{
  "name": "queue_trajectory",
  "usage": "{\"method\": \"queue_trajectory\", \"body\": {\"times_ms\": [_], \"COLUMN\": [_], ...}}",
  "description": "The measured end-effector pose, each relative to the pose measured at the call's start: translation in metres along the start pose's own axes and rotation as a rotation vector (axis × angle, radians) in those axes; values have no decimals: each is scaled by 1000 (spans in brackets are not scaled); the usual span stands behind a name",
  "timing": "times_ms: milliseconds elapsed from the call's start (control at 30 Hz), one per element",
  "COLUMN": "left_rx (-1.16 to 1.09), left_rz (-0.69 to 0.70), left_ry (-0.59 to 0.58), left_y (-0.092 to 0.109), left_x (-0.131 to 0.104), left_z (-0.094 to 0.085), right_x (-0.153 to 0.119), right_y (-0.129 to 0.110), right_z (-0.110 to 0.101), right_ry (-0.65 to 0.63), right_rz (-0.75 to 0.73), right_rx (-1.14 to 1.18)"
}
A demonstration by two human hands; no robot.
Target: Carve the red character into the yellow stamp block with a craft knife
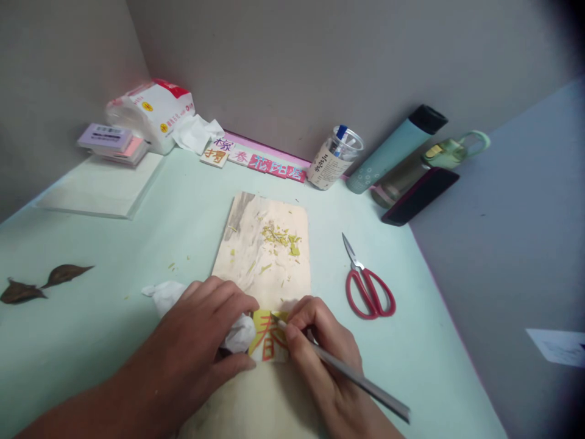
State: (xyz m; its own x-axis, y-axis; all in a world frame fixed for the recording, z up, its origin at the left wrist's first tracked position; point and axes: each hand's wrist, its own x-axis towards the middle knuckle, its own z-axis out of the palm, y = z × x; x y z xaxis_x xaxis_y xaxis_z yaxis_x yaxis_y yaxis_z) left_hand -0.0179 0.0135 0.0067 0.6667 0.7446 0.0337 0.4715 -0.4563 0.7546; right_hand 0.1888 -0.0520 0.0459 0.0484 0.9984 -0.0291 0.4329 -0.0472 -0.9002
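Note:
A small yellow block (260,356) with a red Chinese character lies on the light board, near its lower part. My left hand (214,323) curls around a crumpled white tissue (241,335), thumb and fingertips at the block's left edge. In my right hand (320,347) is a slim craft knife (365,384) with a grey metal handle, gripped like a pen. Its tip meets the top of the block's face, close to the character's upper strokes. My right fingers cover the block's right edge. Green-yellow shavings (281,238) are scattered across the board (292,283) beyond my hands.
Red-handled scissors (370,292) lie right of the board. Along the back stand a plastic cup (333,158), a blue bottle (395,149), a green-lidded bottle (400,177) and a dark phone (420,196). Lettered blocks (278,167), a tissue pack (153,113) and brown leaves (64,274) sit leftward.

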Motion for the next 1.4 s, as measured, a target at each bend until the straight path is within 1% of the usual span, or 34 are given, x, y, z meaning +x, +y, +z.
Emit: {"method": "queue_trajectory", "body": {"times_ms": [167, 300, 367, 500, 633, 767, 933, 1100, 1167, 1267, 1300, 1400], "left_rx": [2, 6, 2, -10, -19, 10, 142, 204, 173, 107, 97, 97], "left_rz": [-3, -19, -12, -3, 0, -2, 29, 77, 87, 111, 122, 172], "left_ry": [-26, -1, -19, -18, -2, 16, 65, 78, 54, -63, -79, -29], "left_y": [-2, -2, -1, -1, -1, 3, 10, 8, 5, 1, 0, -2], "left_x": [0, -1, 0, 1, 2, 4, 6, 4, 4, 4, 4, 4], "left_z": [1, 1, 1, 1, 1, 1, 5, 8, 6, 2, 1, 1], "right_x": [-1, -3, -4, -6, -5, -2, 0, -1, -1, -1, -1, -1], "right_y": [3, 8, 9, 11, 12, 9, 0, -6, -6, -6, -7, -10], "right_z": [1, 2, 1, -1, -1, 0, 0, -1, 0, 2, 2, 1], "right_ry": [0, -7, -21, -42, -41, -18, -17, -39, -29, -5, -5, -36], "right_rz": [5, 15, 30, 72, 65, 40, -18, -48, -61, -77, -75, -61], "right_rx": [33, 92, 116, 125, 124, 93, -3, -117, -126, -102, -100, -112]}}
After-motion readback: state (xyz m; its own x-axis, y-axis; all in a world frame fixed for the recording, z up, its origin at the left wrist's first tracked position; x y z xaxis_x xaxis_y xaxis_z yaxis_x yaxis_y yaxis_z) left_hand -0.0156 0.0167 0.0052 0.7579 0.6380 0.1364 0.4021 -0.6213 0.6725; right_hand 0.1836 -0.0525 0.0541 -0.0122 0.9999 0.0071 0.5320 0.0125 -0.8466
